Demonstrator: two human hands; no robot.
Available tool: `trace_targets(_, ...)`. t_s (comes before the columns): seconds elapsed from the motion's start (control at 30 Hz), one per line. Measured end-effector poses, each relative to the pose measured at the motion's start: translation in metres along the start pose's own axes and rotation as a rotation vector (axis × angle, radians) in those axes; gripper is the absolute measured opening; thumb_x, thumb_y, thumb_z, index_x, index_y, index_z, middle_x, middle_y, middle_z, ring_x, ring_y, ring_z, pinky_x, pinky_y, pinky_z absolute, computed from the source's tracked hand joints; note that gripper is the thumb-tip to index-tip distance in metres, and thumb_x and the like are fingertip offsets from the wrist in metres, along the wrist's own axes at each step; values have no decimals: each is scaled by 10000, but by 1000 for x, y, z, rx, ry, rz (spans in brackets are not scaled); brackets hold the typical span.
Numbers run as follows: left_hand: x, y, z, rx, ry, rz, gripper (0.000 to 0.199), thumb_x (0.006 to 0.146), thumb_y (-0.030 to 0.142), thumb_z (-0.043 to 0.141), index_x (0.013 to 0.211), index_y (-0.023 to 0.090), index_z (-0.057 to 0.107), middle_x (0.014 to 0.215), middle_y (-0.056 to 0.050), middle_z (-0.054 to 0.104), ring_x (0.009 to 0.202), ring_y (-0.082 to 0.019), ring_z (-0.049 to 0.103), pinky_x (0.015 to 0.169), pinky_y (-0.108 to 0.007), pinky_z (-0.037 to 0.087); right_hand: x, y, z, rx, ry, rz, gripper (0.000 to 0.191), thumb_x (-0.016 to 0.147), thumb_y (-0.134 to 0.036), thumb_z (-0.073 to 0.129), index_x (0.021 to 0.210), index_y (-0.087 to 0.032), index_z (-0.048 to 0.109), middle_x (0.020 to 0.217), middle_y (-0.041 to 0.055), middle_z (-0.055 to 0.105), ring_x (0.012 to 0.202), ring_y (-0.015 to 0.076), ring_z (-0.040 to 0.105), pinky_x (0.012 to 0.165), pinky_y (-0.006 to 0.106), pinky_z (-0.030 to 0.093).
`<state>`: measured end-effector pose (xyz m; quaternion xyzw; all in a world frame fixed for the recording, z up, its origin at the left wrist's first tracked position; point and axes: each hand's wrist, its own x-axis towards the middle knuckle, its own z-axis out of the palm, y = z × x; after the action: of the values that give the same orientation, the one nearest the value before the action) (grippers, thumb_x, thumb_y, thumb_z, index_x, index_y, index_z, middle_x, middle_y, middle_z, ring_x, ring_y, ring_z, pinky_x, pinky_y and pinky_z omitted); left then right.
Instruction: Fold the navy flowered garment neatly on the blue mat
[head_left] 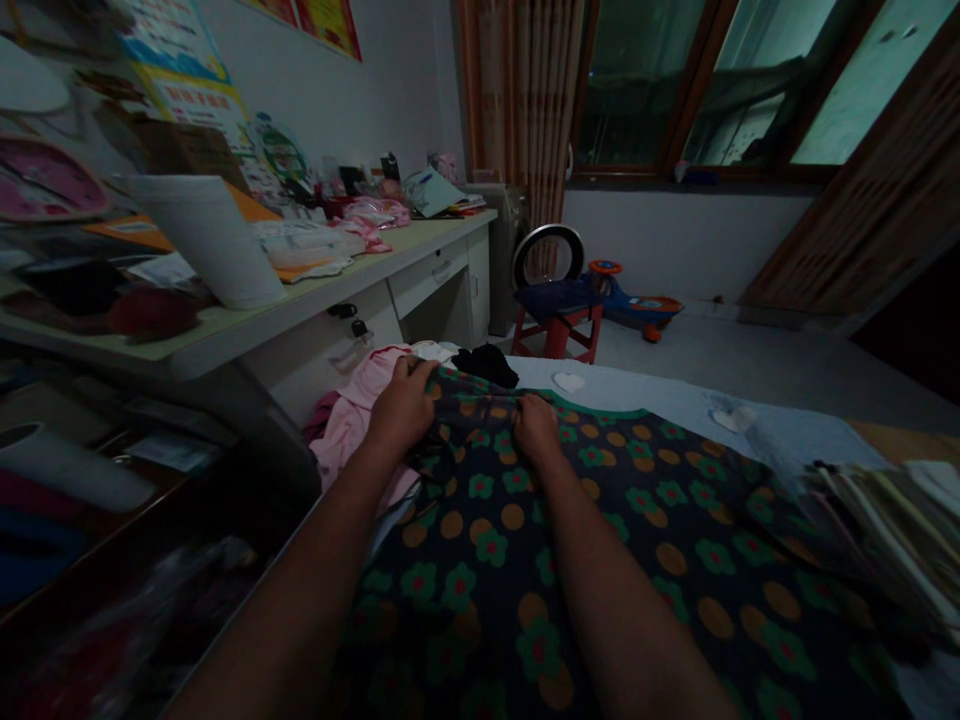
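Left of the fingers (pixel 409 372) stands a white desk (pixel 427 280); well beyond them, a red stool (pixel 556 335) and a blue toy car (pixel 637 300); to their right, a stack of papers (pixel 885 530).

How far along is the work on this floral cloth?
Done: the dark floral cloth already lies spread out in front of the person. In hand: the left hand and right hand gather its far edge. Left: the pale blue sheet lies uncovered beyond that edge, and a pink garment and a black cloth sit bunched nearby, untouched.
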<state>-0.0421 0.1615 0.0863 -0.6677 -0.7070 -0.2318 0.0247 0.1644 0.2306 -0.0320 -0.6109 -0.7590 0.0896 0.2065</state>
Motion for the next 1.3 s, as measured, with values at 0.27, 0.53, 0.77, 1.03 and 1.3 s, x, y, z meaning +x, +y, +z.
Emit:
trace_targets(0.27,-1,16,-19,366,183,-160,314,880,247,520,1167,204,639,1194,-161,551,1135,-368,512,902,-508,463,-2,0,2,-35,-49,-19,424,965,-276,423,1358,-189,556,1475,101,478,1378,266,365,1130,415,238)
trace_targets(0.53,6,76,36,243,-155,227,237,901,164,480,1015,167,687,1025,-104,633,976,-235,593,845,-339,471,-1,2,4,-7,-20,-18,415,956,-265,435,1342,-197,571,1470,90,488,1369,270,373,1128,426,247)
trace_targets(0.77,27,67,88,347,-96,237,246,866,252,595,1068,156,697,1121,-141,611,1106,-308,520,896,-411,431,4,13,-5,1,24,1,375,888,-96,400,1155,-168,653,1194,112,654,1148,226,543,967,332,386)
trace_targets(1.03,43,66,96,370,-137,301,336,921,148,417,996,156,745,1096,-165,620,1101,-300,507,881,-426,386,3,16,-2,9,13,-27,390,880,-100,415,1208,-154,621,1303,109,606,1221,227,501,1017,345,358)
trace_targets(1.3,54,75,87,354,-169,268,362,963,156,337,1122,162,662,1083,-140,659,1057,-266,597,857,-387,441,0,12,-6,6,-23,-47,379,903,-152,419,1232,-173,606,1363,98,576,1277,220,465,1074,351,313)
